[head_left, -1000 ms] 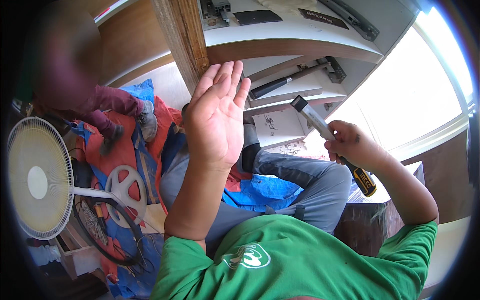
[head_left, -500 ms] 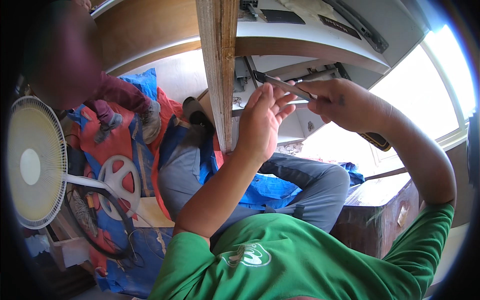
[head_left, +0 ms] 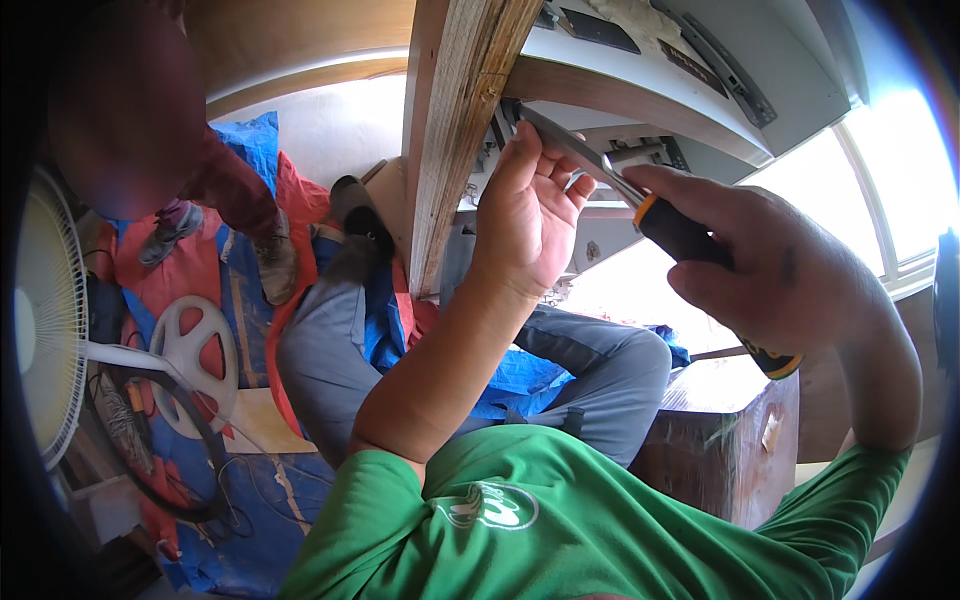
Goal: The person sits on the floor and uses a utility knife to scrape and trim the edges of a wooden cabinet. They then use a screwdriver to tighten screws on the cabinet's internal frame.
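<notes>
In my right hand is a chisel with a black and yellow handle, fingers wrapped round it. Its flat metal blade slants up and left to the edge of an upright wooden panel. My left hand is raised palm toward me, its thumb and curled fingers closed on the blade near the tip. The tip looks dark, and whether it bites into the wood I cannot tell.
White cabinet boards with metal drawer slides stand behind the panel. At left are a fan, a grey wheel-shaped base and another person's legs. A wrapped brown box sits by my right knee; blue and red sheets cover the floor.
My right hand has moved nearer and lower, so the chisel's handle now shows. The blade tip has come up to the panel's edge, my left hand shifting slightly with it.
</notes>
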`<state>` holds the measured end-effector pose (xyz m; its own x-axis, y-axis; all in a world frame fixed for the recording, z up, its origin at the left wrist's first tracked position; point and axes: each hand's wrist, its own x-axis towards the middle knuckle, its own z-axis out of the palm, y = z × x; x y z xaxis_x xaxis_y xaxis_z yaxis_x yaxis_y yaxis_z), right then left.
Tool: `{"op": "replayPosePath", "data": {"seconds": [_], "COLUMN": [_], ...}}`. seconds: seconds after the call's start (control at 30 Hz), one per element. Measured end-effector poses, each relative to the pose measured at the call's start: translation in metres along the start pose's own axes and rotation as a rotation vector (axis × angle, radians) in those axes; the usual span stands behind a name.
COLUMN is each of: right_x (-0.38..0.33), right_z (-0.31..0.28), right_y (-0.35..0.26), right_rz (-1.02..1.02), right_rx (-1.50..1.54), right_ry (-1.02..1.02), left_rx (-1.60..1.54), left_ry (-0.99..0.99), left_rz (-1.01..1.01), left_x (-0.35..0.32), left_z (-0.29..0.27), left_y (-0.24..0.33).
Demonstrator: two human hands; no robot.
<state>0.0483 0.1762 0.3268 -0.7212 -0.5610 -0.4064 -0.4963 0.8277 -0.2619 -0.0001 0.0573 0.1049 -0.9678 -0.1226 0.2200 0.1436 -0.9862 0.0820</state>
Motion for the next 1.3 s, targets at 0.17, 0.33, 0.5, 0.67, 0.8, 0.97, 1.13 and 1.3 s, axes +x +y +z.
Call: {"op": "replayPosePath", "data": {"seconds": [0.17, 0.33, 0.5, 0.67, 0.8, 0.97, 1.13, 1.3], "right_x": [0.004, 0.018, 0.016, 0.02, 0.028, 0.036, 0.025, 0.03], "right_z": [-0.004, -0.013, -0.028, -0.034, -0.035, -0.041, -0.035, -0.005], "right_y": [-0.004, -0.005, -0.023, -0.025, -0.024, -0.033, -0.018, 0.016], "right_rz": [-0.027, -0.589, -0.231, -0.435, -0.44, -0.347, -0.432, -0.86], "right_rx": [-0.092, -0.674, -0.696, -0.648, -0.665, -0.452, 0.097, 0.469], "right_ry": [0.107, 0.26, 0.255, 0.296, 0.315, 0.227, 0.111, 0.105], "left_rx": [0.052, 0.07, 0.02, 0.062, 0.035, -0.156, -0.22, -0.217], "left_ry": [-0.023, -0.034, -0.05, -0.089, -0.123, -0.103, 0.092, 0.009], "left_rz": [0.002, -0.026, -0.001, 0.014, 0.017, -0.041, -0.018, 0.041], "left_x": [-0.002, -0.001, -0.001, -0.003, -0.007, 0.0, 0.005, 0.0], "left_z": [0.007, 0.012, 0.019, 0.021, 0.016, 0.013, 0.023, 0.03], "left_y": [0.006, 0.007, 0.005, 0.005, 0.003, 0.006, 0.0, 0.003]}}
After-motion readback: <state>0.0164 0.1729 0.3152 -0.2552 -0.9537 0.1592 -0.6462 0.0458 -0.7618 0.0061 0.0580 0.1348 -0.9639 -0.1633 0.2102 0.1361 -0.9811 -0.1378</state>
